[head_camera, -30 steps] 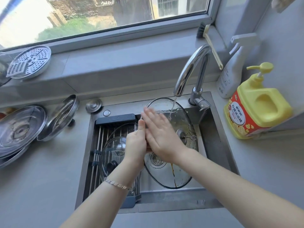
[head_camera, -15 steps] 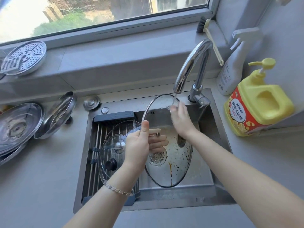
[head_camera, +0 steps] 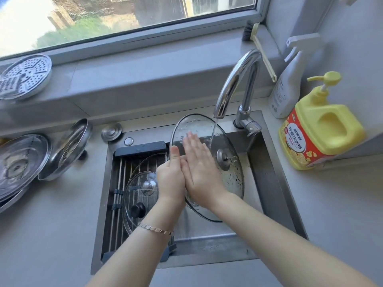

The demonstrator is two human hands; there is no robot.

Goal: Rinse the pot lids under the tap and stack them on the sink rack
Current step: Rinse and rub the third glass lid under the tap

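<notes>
I hold the big glass lid [head_camera: 232, 179] tilted up over the sink [head_camera: 267, 183], right under the tap [head_camera: 238, 79]. Water runs onto its top edge. My left hand [head_camera: 171, 179] pinches the lid's rim, thumb in front. My right hand [head_camera: 199, 168] lies flat on the glass, fingers straight, gripping nothing. Left of the tap, other glass lids [head_camera: 134, 195] lie on the sink rack [head_camera: 119, 172]. Farther left, metal lids [head_camera: 20, 162] sit on the counter. Right of the tap stands a yellow soap bottle [head_camera: 323, 129].

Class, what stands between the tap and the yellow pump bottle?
A white spray bottle stands between tap and yellow pump bottle, shown in the head view.
</notes>
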